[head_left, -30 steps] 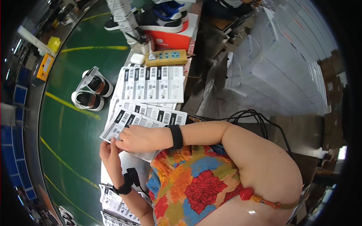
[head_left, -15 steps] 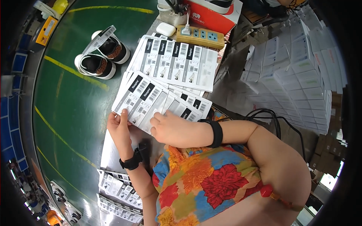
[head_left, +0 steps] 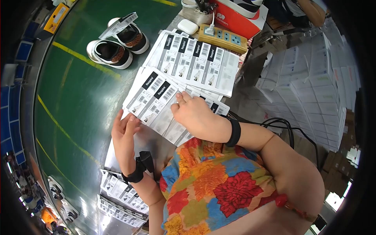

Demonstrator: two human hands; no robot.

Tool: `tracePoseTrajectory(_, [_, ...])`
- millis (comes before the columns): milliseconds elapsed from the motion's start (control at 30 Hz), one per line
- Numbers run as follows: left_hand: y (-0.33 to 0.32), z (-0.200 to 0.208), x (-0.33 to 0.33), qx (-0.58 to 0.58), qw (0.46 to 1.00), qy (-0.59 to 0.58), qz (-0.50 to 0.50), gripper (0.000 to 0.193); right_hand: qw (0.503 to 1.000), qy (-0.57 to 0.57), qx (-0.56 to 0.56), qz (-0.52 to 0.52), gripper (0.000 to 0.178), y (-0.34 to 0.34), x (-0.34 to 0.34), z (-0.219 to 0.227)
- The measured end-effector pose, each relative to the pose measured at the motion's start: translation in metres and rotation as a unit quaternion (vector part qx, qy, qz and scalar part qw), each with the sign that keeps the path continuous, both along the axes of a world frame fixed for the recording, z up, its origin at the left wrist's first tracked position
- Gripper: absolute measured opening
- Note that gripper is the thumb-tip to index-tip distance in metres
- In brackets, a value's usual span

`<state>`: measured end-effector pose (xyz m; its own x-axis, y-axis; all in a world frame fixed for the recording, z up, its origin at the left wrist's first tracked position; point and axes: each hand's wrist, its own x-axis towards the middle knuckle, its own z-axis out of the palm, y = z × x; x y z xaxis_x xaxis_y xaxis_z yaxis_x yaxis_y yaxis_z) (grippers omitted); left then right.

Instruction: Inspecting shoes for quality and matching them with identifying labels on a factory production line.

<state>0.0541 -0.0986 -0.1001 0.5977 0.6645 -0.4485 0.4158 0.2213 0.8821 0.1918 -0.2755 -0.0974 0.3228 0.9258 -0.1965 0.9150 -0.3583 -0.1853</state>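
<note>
A printed label sheet (head_left: 151,102), white with black blocks and barcodes, lies tilted on top of other sheets in front of me. On it rests my right hand (head_left: 198,116), fingers bent and close together, its fingertips gripping at the sheet's upper right part. My left hand (head_left: 125,131) is at the sheet's lower left corner with thumb and fingers apart; the fingertips are slightly blurred. Farther back lies a stack of similar label sheets (head_left: 194,60). What is under my right palm is hidden.
A pair of black-and-white sneakers (head_left: 113,55) with a paper strip stands on the green table (head_left: 74,117). Behind the sheets are a power strip (head_left: 223,38), a white case (head_left: 188,26) and a red shoebox (head_left: 239,19). More label bundles (head_left: 123,192) lie lower left; stacked white boxes (head_left: 301,78) stand right.
My right hand has moved up and right across the sheet, its fingers reaching farther forward. My left hand has loosened from the sheet's lower left corner. The view has shifted slightly.
</note>
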Motion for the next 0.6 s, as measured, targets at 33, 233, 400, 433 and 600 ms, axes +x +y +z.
tracePoseTrajectory(33, [-0.002,0.004,-0.004,-0.002,1.000,0.001,-0.005,0.060,1.000,-0.001,0.007,0.004,0.023,-0.001,0.000,-0.001])
tracePoseTrajectory(233, [-0.011,0.044,-0.022,0.241,0.970,-0.013,0.012,0.064,0.997,0.019,0.064,0.044,0.016,-0.002,0.004,0.004])
tracePoseTrajectory(400, [0.000,0.060,-0.023,-0.247,0.938,-0.242,0.011,0.059,0.995,0.010,0.042,0.086,0.016,0.002,0.007,0.008])
tracePoseTrajectory(433, [0.004,0.054,-0.019,-0.339,0.912,-0.229,0.032,0.060,0.994,0.016,0.045,0.094,0.017,0.000,0.009,0.008])
tracePoseTrajectory(600, [0.022,-0.015,0.004,-0.490,0.845,-0.211,0.044,0.058,0.985,0.060,0.081,0.143,0.025,-0.005,0.020,0.007])
